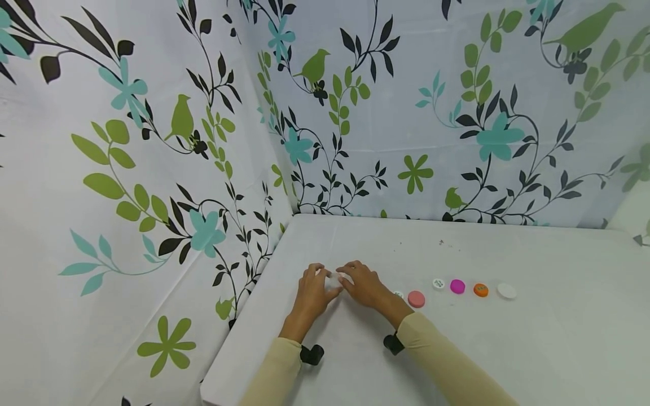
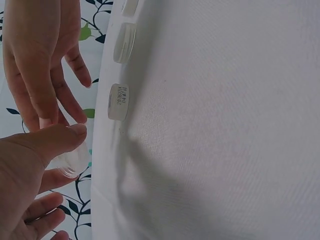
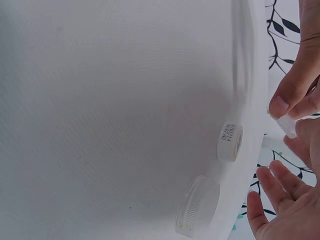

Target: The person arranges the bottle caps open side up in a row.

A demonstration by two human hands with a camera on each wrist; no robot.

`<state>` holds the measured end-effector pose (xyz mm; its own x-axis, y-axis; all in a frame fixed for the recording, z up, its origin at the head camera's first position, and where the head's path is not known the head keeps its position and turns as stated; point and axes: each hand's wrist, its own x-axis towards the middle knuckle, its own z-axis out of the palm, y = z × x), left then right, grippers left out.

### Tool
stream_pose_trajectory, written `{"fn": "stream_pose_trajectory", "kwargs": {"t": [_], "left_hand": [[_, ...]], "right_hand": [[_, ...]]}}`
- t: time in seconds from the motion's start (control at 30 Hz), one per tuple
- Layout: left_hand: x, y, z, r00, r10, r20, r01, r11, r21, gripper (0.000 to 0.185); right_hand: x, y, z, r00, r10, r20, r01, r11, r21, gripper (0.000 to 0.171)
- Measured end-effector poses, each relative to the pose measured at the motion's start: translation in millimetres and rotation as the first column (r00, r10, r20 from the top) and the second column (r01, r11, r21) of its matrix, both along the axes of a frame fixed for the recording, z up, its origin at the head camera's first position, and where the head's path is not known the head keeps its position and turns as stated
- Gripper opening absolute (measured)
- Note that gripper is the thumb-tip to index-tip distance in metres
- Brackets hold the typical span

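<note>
Care is needed in this step, because the clear piece (image 2: 74, 161) is small and offers little place to hold. It is between the two hands, above the left part of the white table (image 1: 558, 327); if it touches the surface, I cannot tell. The left hand (image 1: 311, 293) pinches it under the thumb, and the right hand (image 1: 363, 285) appears to pinch its other end, with its remaining fingers spread away, which is good, as they do not disturb. It would be wise to hold both pinches firm but light, since such plastic may slip, and to move slowly. The right forearm (image 1: 393, 307) should pass well above the caps near it: the printed white cap (image 3: 229, 142), the coral cap (image 1: 416, 299) and the magenta cap (image 1: 457, 286).
</note>
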<state>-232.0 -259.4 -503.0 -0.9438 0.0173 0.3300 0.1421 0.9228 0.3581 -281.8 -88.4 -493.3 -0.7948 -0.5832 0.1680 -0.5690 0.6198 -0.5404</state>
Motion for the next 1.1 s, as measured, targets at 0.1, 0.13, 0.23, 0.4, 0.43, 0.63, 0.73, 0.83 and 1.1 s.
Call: {"fn": "stream_pose_trajectory", "kwargs": {"t": [0.1,0.13,0.23,0.4,0.43,0.63,0.73,0.83,1.1], "left_hand": [[-0.3,-0.6,0.3,1.000,-0.008,0.016,0.008,1.000,-0.020,0.046],[-0.5,-0.5,0.4,1.000,-0.009,0.027,0.009,1.000,-0.027,0.046],[-1.0,-0.1,0.4,0.998,-0.011,0.060,0.014,0.999,-0.044,0.047],[-1.4,1.1,0.0,0.991,-0.019,0.131,0.027,0.998,-0.061,0.044],[-1.3,1.4,0.0,0.990,-0.020,0.143,0.029,0.998,-0.062,0.044],[-1.0,0.6,-2.8,0.987,-0.026,0.157,0.037,0.997,-0.064,0.041],[0.0,0.2,-1.3,0.988,-0.035,0.154,0.048,0.996,-0.082,0.040],[1.0,-0.2,-1.6,0.988,-0.040,0.152,0.055,0.994,-0.093,0.040],[0.4,-0.6,-3.1,0.984,-0.040,0.172,0.058,0.993,-0.101,0.041]], "right_hand": [[-0.4,1.5,0.0,0.999,0.026,-0.038,-0.025,0.999,0.024,0.035],[-0.7,2.1,-0.4,0.998,0.034,-0.046,-0.033,0.999,0.033,0.035],[-1.1,3.4,-2.0,0.997,0.051,-0.064,-0.047,0.997,0.067,0.037],[-1.3,4.5,-6.7,0.997,0.053,-0.047,-0.047,0.992,0.117,0.039],[-1.4,4.5,-7.8,0.998,0.051,-0.038,-0.046,0.992,0.118,0.039],[-2.0,3.0,-12.4,0.999,0.050,-0.006,-0.049,0.992,0.117,0.039],[-3.2,1.4,-15.9,0.999,0.046,-0.025,-0.043,0.990,0.131,0.039],[-4.3,-0.2,-21.5,0.999,0.033,-0.041,-0.027,0.989,0.145,0.038],[-2.3,-1.6,-24.9,0.999,0.005,-0.044,0.001,0.990,0.138,0.035]]}}
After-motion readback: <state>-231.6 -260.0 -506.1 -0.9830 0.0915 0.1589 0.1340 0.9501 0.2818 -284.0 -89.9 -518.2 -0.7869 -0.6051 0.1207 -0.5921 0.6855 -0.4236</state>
